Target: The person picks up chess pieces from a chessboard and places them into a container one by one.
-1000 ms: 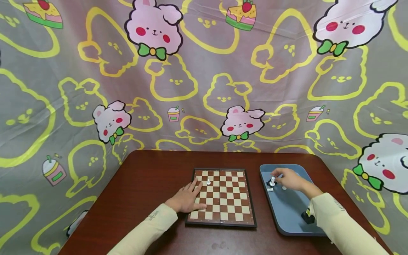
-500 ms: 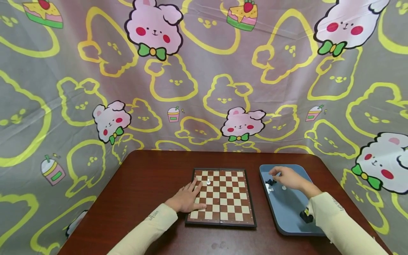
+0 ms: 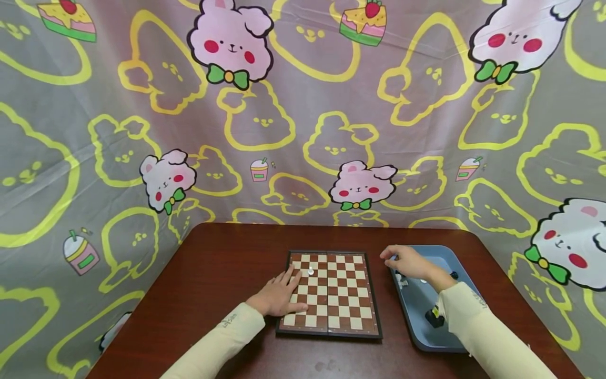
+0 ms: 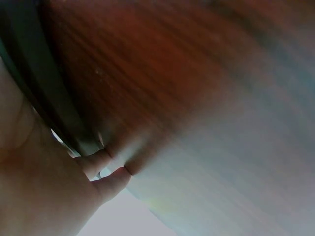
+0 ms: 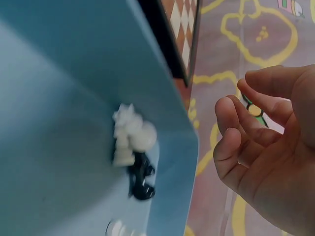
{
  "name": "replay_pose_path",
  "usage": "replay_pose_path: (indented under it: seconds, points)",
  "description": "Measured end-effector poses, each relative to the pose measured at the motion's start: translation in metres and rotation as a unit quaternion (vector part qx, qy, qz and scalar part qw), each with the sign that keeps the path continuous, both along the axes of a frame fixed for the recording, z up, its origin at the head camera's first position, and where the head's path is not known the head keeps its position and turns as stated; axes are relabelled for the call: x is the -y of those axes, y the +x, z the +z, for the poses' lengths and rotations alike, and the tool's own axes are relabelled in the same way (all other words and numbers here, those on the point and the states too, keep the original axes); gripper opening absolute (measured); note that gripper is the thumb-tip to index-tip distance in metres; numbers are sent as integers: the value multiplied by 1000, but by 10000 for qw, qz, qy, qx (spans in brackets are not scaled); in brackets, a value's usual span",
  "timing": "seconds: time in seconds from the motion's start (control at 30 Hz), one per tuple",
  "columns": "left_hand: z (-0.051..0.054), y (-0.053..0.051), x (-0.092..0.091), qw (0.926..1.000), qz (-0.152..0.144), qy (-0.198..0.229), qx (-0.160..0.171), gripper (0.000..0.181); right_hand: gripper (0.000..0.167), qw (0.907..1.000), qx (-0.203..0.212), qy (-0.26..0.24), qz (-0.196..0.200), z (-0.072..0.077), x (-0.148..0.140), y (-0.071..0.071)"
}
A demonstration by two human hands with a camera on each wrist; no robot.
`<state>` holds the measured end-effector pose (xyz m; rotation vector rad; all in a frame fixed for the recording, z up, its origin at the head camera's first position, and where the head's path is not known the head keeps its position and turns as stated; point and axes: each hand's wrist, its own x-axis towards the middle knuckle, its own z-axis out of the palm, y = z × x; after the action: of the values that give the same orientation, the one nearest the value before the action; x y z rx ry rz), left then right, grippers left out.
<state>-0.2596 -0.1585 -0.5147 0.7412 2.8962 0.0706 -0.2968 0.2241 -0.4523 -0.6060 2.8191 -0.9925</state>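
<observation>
My left hand [image 3: 275, 296] lies spread with straight fingers on the left part of the chessboard [image 3: 327, 330]; in the left wrist view its fingers [image 4: 114, 183] are beside the dark board edge. A small white chess piece [image 3: 310, 271] stands on the board beyond the fingertips. My right hand [image 3: 408, 262] is raised over the left rim of the blue tray [image 3: 440, 300]. In the right wrist view its thumb and forefinger tips come together, other fingers bent. No piece shows between them; one could be hidden.
White chess pieces [image 5: 133, 132] and black ones [image 5: 141, 179] lie bunched in the tray beside its wall. A black object with a yellow mark [image 3: 434, 317] sits near the right sleeve. Patterned cloth [image 3: 303, 126] surrounds the brown table [image 3: 227, 258].
My right hand has moved left from inside the tray to over its rim. A white piece at its fingertips earlier is no longer seen there. The left hand has stayed in place.
</observation>
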Motion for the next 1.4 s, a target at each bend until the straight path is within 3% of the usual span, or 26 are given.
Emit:
replay_pose_path:
  seconds: [0.33, 0.63, 1.4]
  points:
    - [2, 2, 1, 9999, 56, 68, 121, 96, 18, 9999, -72, -21, 118, 4, 36, -5]
    - [2, 1, 0, 9999, 59, 11, 122, 97, 20, 9987, -134, -79, 486, 2, 59, -6]
    - [5, 1, -2, 9996, 109, 167, 218, 96, 21, 9965, 167, 10, 817, -5, 121, -17]
